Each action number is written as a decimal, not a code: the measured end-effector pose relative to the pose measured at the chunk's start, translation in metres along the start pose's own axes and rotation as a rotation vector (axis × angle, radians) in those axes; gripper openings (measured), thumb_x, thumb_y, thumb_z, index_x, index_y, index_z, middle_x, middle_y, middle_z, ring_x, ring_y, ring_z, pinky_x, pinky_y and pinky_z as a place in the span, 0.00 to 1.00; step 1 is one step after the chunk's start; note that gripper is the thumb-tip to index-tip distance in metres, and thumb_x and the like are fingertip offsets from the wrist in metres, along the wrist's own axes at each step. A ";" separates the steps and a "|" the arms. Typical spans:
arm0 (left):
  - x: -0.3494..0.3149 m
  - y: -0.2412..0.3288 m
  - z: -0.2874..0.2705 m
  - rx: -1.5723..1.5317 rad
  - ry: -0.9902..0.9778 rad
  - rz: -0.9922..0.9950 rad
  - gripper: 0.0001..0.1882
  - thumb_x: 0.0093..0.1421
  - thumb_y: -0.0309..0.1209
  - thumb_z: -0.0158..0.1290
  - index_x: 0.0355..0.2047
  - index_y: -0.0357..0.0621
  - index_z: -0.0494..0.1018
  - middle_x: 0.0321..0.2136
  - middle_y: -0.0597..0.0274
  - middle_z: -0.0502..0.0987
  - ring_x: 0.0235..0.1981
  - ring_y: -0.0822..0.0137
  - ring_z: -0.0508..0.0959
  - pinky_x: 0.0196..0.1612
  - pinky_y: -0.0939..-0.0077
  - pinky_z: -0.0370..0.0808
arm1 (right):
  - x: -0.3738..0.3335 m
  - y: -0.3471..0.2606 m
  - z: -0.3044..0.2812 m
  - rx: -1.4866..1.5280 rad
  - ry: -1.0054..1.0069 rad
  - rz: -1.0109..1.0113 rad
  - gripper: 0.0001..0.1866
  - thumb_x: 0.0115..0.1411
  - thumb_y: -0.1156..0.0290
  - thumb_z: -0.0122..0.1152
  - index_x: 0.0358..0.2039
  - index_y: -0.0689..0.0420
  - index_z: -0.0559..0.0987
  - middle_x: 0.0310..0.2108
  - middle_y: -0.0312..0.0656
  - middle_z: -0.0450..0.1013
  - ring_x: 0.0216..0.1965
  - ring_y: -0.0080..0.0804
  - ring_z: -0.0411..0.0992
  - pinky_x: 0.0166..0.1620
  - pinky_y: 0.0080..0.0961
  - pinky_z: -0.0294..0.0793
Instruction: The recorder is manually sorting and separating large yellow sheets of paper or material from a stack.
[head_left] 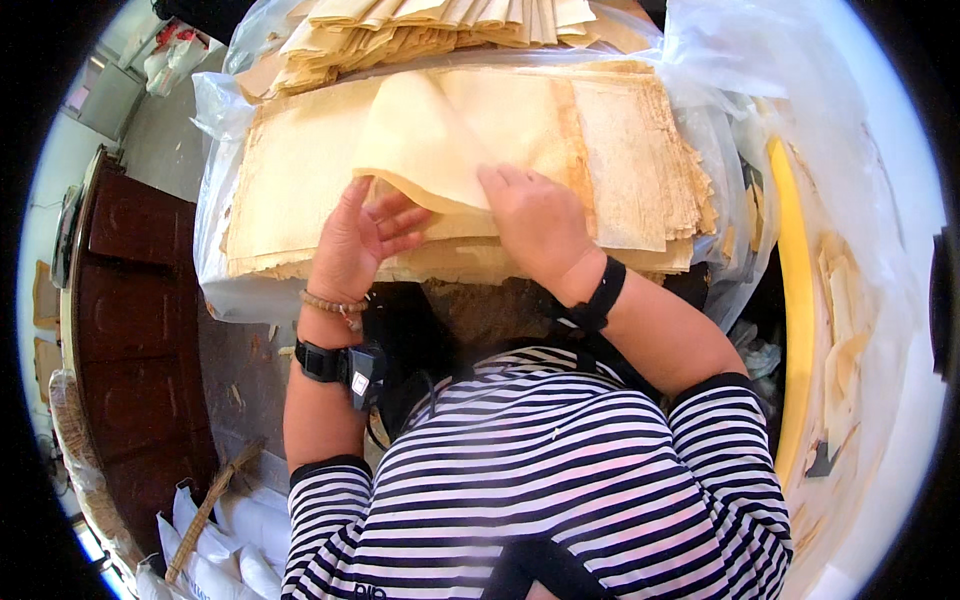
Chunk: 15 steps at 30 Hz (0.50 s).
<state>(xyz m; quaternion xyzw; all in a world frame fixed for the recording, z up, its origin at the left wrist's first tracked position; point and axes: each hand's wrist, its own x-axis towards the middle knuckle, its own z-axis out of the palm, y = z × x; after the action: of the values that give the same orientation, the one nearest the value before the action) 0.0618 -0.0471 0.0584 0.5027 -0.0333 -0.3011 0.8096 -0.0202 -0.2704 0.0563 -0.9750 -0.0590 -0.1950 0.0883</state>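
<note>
A thin, pale yellow sheet (415,130) is lifted and curled up at its near edge. My right hand (540,222) is closed on the near edge of this sheet, with the fingertips pinching it. My left hand (362,232) is under the left part of the raised edge, its thumb up against the sheet and its other fingers spread apart below. Beneath both hands lies a wide stack of similar sheets (630,165), rough and layered along its right edge. A brownish-orange strip runs across the stack to the right of the lifted sheet.
Behind the stack stands a pile of folded sheets (420,35). Clear plastic film (215,170) wraps around the stack's sides. A yellow bar (793,300) curves along the right, with loose scraps (845,330) beyond it. Dark brown wooden furniture (135,320) and white sacks (220,550) stand at left.
</note>
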 end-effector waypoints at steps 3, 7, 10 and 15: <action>-0.001 0.012 -0.005 -0.014 0.009 -0.017 0.35 0.67 0.55 0.49 0.64 0.43 0.61 0.53 0.49 0.74 0.51 0.54 0.79 0.46 0.61 0.79 | 0.004 -0.003 -0.004 -0.059 -0.143 0.053 0.18 0.56 0.73 0.57 0.49 0.57 0.75 0.36 0.42 0.76 0.39 0.42 0.77 0.40 0.35 0.78; 0.007 0.022 -0.005 0.033 0.193 -0.004 0.34 0.67 0.47 0.52 0.65 0.38 0.61 0.44 0.57 0.78 0.40 0.66 0.80 0.40 0.72 0.78 | -0.017 -0.007 -0.020 0.144 0.105 -0.131 0.19 0.55 0.69 0.64 0.48 0.57 0.77 0.43 0.45 0.77 0.41 0.41 0.77 0.41 0.32 0.78; 0.035 0.011 -0.068 0.538 0.222 0.125 0.29 0.60 0.27 0.59 0.62 0.38 0.67 0.34 0.66 0.80 0.30 0.79 0.77 0.30 0.87 0.72 | -0.051 0.008 -0.053 0.475 0.088 -0.072 0.18 0.59 0.63 0.66 0.45 0.61 0.78 0.37 0.48 0.79 0.35 0.42 0.79 0.37 0.30 0.79; 0.064 0.040 -0.088 0.984 0.428 0.397 0.31 0.58 0.29 0.62 0.61 0.38 0.68 0.37 0.58 0.82 0.34 0.69 0.80 0.37 0.77 0.76 | -0.138 0.083 -0.056 1.054 0.011 1.096 0.18 0.70 0.57 0.53 0.46 0.60 0.79 0.31 0.42 0.80 0.29 0.25 0.79 0.30 0.17 0.78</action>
<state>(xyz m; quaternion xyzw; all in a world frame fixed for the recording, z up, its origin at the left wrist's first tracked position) 0.1633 0.0018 0.0331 0.8544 -0.0985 0.0161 0.5099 -0.1550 -0.3733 0.0414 -0.6927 0.3490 -0.0742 0.6268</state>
